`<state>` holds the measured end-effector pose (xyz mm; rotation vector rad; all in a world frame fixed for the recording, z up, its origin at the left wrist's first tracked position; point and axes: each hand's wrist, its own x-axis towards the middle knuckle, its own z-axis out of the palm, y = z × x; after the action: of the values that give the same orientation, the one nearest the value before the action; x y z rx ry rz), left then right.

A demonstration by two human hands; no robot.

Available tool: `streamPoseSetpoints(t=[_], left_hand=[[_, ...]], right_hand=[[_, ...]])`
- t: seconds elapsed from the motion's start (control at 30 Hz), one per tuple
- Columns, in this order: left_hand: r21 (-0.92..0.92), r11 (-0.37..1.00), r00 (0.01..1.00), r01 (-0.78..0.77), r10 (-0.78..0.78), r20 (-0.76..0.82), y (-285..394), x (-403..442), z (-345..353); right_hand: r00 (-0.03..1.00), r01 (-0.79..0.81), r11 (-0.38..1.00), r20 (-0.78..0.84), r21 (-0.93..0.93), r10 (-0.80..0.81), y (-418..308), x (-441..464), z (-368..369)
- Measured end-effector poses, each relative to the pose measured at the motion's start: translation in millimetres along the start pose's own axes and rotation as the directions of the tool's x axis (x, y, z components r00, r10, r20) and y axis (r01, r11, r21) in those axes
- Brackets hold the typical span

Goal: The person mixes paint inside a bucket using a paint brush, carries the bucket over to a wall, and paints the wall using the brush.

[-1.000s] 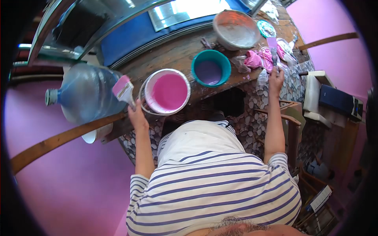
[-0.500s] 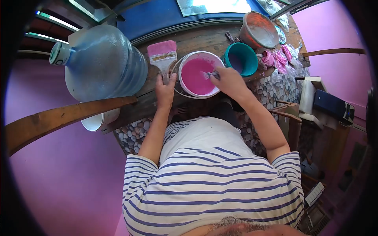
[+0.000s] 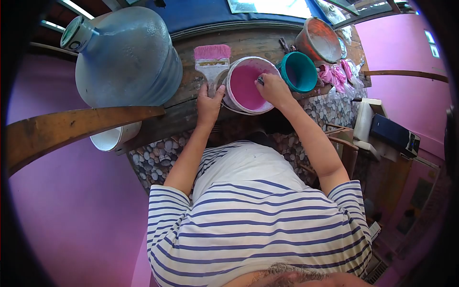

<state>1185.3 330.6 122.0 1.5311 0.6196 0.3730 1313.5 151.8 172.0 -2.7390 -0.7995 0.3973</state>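
My left hand [image 3: 209, 104] is pinching the handle of a wide brush [image 3: 213, 67]. The pink hairs of the brush point away from me, to the far edge of the worktop [image 3: 258, 40]. My left thumb is right beside a white bucket [image 3: 233, 99], but I cannot tell if it touches. The bucket sits by the near edge of the worktop, about in the middle, and there is pink paint [image 3: 245, 88] in it.

My right hand [image 3: 275, 88] is over the right side of this bucket. Its fingers are curled in and pinch a small tool [image 3: 260, 81]. Most of the tool is hidden, so I cannot tell if its tip is in the paint.

Just to the right of the white bucket, also near the front edge, is a green-blue bucket [image 3: 287, 85]. Behind it and more to the right is an orange and grey bowl [image 3: 304, 47]. Crumpled pink bags [image 3: 338, 76] lie near the worktop's right end. A big see-through blue bottle [image 3: 126, 57] is at the left end, well apart from the bowl.
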Motion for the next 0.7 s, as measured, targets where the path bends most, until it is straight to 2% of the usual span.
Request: streamPoseSetpoints(t=[0.03, 0.1, 0.13, 0.23, 0.3, 0.33, 0.4, 0.43, 0.5, 0.6, 0.63, 0.67, 0.7], left_hand=[[-0.004, 1.000, 1.000, -0.006, 0.006, 0.001, -1, 0, 1], [-0.023, 1.000, 1.000, 0.012, -0.012, -0.004, -1, -2, 1], [-0.022, 1.000, 1.000, 0.009, -0.009, -0.003, -2, -4, 1], [-0.047, 0.998, 0.999, 0.036, -0.035, 0.009, 2, -6, -1], [-0.040, 0.999, 0.999, 0.034, -0.034, 0.005, 6, -8, -2], [-0.040, 0.999, 0.999, 0.033, -0.033, 0.009, 5, -9, -2], [-0.098, 0.995, 1.000, 0.026, -0.027, -0.008, 2, -7, 1], [-0.098, 0.995, 1.000, 0.019, -0.019, 0.001, 2, -6, 1], [0.013, 0.992, 0.992, 0.122, -0.122, 0.036, 3, -7, -1], [0.037, 0.996, 0.996, 0.086, -0.086, 0.016, -1, -8, -4], [0.024, 0.997, 0.997, 0.073, -0.073, -0.010, -2, -9, -3], [-0.033, 0.992, 0.992, 0.120, -0.119, 0.032, -1, -9, -3], [0.003, 0.995, 0.995, 0.100, -0.100, -0.007, -12, -7, -2]], right_hand=[[1.000, 0.001, 1.000, -0.006, -0.004, -0.001, 2, 4, 4], [0.983, 0.148, 0.985, -0.127, 0.093, -0.136, 1, 9, 11], [0.982, 0.148, 0.985, -0.130, 0.093, -0.135, 2, 8, 13], [0.981, 0.192, 0.975, -0.040, 0.116, -0.188, -4, -2, 8], [0.986, 0.012, 0.997, 0.165, 0.082, -0.026, -6, -6, -6], [0.986, 0.009, 0.997, 0.163, 0.081, -0.022, -3, -6, -4], [0.994, 0.075, 0.997, -0.076, 0.016, -0.074, 5, 0, 7], [0.994, 0.070, 0.997, -0.086, 0.015, -0.068, 7, 2, 14], [0.976, 0.198, 0.974, -0.119, 0.111, -0.185, 4, 9, 28], [0.976, 0.215, 0.966, -0.017, 0.146, -0.215, 2, -2, 35], [0.980, 0.164, 0.980, 0.094, 0.112, -0.175, -3, -8, 24], [0.985, 0.098, 0.994, 0.138, 0.057, -0.105, -4, -9, 19], [0.989, 0.062, 0.993, 0.130, 0.104, -0.076, 0, -8, 19]])
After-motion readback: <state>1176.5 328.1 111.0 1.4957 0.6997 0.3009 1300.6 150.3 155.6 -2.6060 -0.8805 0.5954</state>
